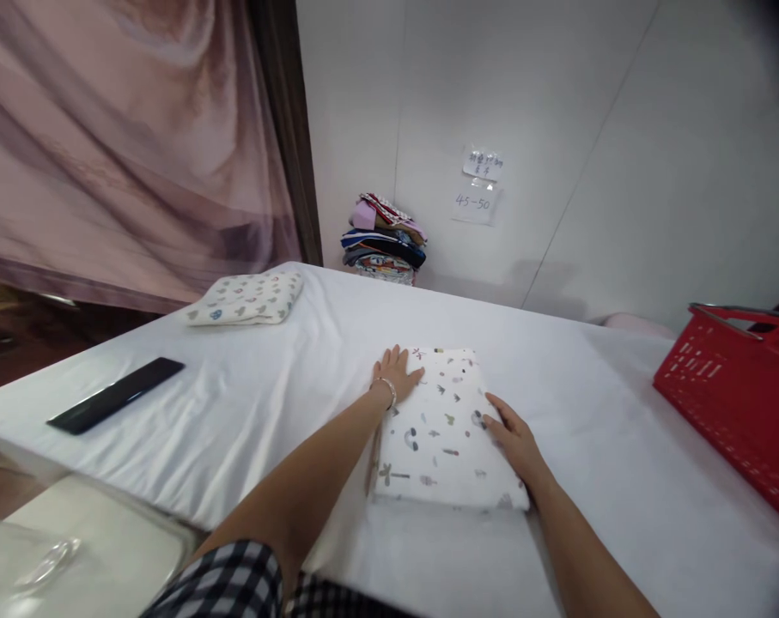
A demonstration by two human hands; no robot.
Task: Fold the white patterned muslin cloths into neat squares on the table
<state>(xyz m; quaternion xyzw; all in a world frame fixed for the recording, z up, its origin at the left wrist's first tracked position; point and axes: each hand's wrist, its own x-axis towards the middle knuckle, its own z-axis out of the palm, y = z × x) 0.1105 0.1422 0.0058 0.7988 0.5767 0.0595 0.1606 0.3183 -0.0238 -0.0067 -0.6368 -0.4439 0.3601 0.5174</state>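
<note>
A folded white cloth printed with small rainbows, trees and leaves lies flat on the white-covered table in front of me. My left hand, with a bracelet at its wrist, rests palm down on the cloth's upper left edge, fingers spread. At the right edge of the cloth is my right hand; two of its digits touch the edge and are apart, while the other fingers are mostly hidden. Towards the far left corner lies a second folded cloth, white with a small print.
A black flat strip lies on the table's left side. At the right stands a red plastic basket. Several folded fabrics form a stack beyond the far edge, by the wall. A pale chair seat is at lower left.
</note>
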